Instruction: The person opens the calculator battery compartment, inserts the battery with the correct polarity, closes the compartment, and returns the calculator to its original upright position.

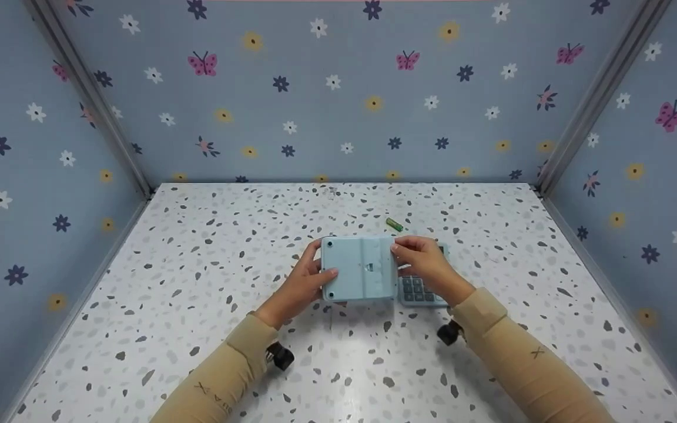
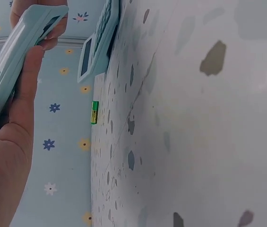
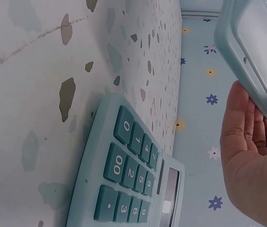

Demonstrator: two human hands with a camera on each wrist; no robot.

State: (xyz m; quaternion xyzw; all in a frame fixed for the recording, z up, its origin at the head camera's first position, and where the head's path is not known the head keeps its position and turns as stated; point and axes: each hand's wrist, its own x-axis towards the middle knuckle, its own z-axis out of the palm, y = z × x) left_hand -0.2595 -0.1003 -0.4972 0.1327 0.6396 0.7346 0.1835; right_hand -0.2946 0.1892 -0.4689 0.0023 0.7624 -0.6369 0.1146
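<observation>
A light blue calculator (image 1: pixel 347 264) is held above the table with its back facing up. Dark round feet mark its left corners, and a ridge and a small latch show on the right part of its back. My left hand (image 1: pixel 303 285) grips its left end, thumb lying on the back and fingers underneath. At the opposite end, my right hand (image 1: pixel 429 261) pinches the edge between thumb and fingers. Under the right hand a second calculator (image 3: pixel 95 156) lies keys up on the table, partly covered by that hand in the head view. Beyond them lies a small green battery (image 1: pixel 394 224).
The speckled white table (image 1: pixel 197 329) is bordered at the back by a flowered blue wall (image 1: pixel 338 117), with similar walls at left and right. Metal posts stand in the rear corners. Black wrist mounts (image 1: pixel 280 356) hang below both sleeves.
</observation>
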